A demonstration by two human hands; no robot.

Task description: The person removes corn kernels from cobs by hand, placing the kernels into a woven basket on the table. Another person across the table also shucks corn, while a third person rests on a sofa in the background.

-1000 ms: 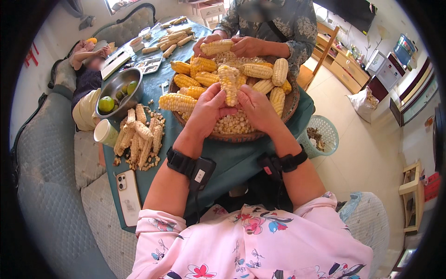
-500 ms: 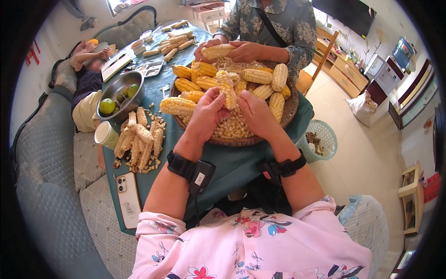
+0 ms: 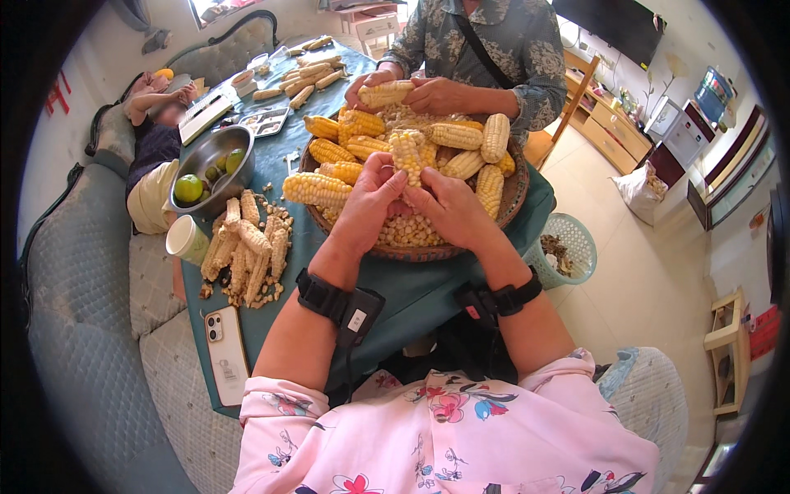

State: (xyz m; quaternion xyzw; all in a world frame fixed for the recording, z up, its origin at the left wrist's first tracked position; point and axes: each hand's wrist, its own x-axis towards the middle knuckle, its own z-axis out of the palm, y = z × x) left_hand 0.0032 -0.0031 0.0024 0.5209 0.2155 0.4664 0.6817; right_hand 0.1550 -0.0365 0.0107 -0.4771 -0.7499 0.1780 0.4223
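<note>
Both my hands grip one partly shelled ear of corn (image 3: 406, 152) over a round woven basket (image 3: 424, 253). My left hand (image 3: 372, 202) is closed round its lower left side, and my right hand (image 3: 448, 206) presses on it from the right with thumb and fingers. Loose corn kernels (image 3: 407, 231) lie in the basket beneath my hands. Several whole ears of yellow and pale corn (image 3: 317, 190) rest round the basket's rim. Across from me, a person's hands (image 3: 428, 95) hold another ear of corn (image 3: 385, 93) over the far side.
Left of the basket lie a heap of stripped cobs (image 3: 249, 247), a paper cup (image 3: 188, 239), a metal bowl (image 3: 216, 177) of green fruit and a phone (image 3: 227, 354). A green mesh bin (image 3: 568, 251) stands right of the table. Another person reclines on the sofa (image 3: 70, 305).
The ear of corn in my hands has turned and shows more of its yellow kernels. My right hand has shifted slightly left, closer to my left hand.
</note>
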